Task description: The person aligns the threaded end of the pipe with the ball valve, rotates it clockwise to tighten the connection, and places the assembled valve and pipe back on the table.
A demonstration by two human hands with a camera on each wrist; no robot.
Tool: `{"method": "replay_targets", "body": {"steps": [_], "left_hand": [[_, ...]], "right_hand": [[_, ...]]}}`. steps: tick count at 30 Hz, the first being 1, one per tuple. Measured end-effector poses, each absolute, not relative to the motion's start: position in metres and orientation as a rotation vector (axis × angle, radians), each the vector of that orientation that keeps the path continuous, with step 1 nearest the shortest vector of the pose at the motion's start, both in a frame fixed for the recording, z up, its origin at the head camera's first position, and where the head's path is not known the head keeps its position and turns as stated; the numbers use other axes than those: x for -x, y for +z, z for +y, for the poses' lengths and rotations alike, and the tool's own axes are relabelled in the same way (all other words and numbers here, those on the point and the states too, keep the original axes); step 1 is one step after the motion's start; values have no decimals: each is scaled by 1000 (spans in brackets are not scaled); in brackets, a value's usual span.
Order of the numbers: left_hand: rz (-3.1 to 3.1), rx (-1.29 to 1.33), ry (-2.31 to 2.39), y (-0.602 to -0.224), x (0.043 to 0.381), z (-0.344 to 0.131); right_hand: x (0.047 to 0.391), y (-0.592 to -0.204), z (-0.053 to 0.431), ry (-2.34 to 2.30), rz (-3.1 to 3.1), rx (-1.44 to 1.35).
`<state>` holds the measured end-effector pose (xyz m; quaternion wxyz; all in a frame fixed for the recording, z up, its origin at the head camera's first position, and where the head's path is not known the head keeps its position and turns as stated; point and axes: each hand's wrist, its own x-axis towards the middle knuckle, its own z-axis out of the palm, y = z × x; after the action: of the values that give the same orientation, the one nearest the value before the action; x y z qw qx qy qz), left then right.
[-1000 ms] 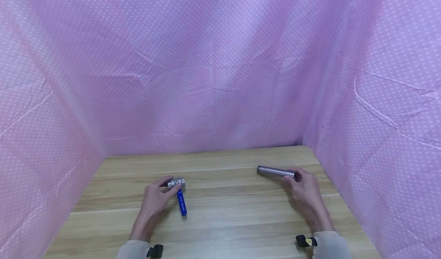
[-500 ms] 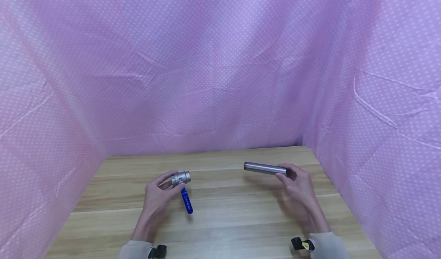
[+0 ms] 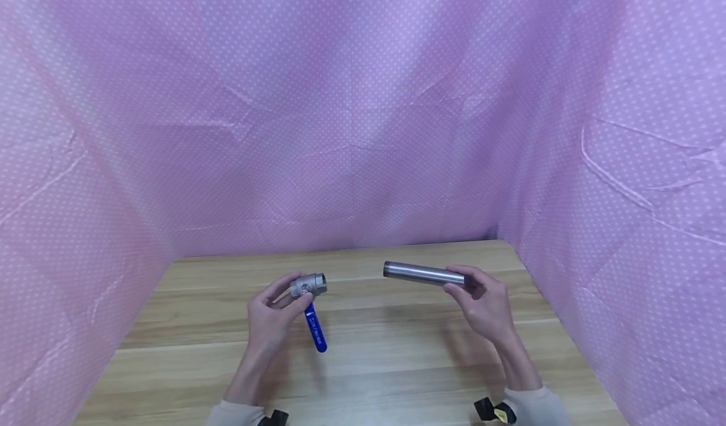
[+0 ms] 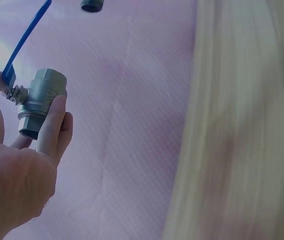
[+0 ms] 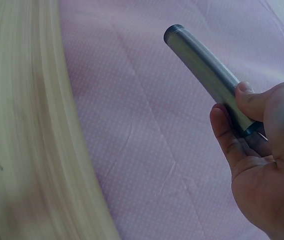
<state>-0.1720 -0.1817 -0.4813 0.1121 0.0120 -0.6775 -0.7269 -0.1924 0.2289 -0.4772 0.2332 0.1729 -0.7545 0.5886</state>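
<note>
My left hand (image 3: 271,319) holds a metal ball valve (image 3: 309,284) above the table, thumb in front and fingers behind its body. The valve's blue lever (image 3: 316,329) points down toward me, and its open right end faces the pipe. In the left wrist view the hex ends of the ball valve (image 4: 43,102) show, fingers wrapped along one side. My right hand (image 3: 488,303) pinches a steel pipe (image 3: 422,273) by its right end, also raised. Threads ring the far end of the pipe (image 5: 201,70) in the right wrist view. A gap separates pipe and valve.
A light wood-grain table (image 3: 363,375) lies beneath both hands. Pink dotted cloth (image 3: 351,130) hangs behind it and along both sides. Each wrist carries a small black camera mount, such as the right one (image 3: 492,409).
Both hands have lifted and moved inward, bringing valve and pipe nearer each other. The valve has risen off the table and its right end has turned slightly toward me.
</note>
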Motion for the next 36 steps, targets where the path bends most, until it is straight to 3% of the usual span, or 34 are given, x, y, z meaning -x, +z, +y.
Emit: {"method": "replay_targets", "body": {"steps": [36], "left_hand": [[-1947, 292, -2259, -449, 138, -146]], "right_hand": [[165, -449, 201, 1646, -1778, -1001]]}}
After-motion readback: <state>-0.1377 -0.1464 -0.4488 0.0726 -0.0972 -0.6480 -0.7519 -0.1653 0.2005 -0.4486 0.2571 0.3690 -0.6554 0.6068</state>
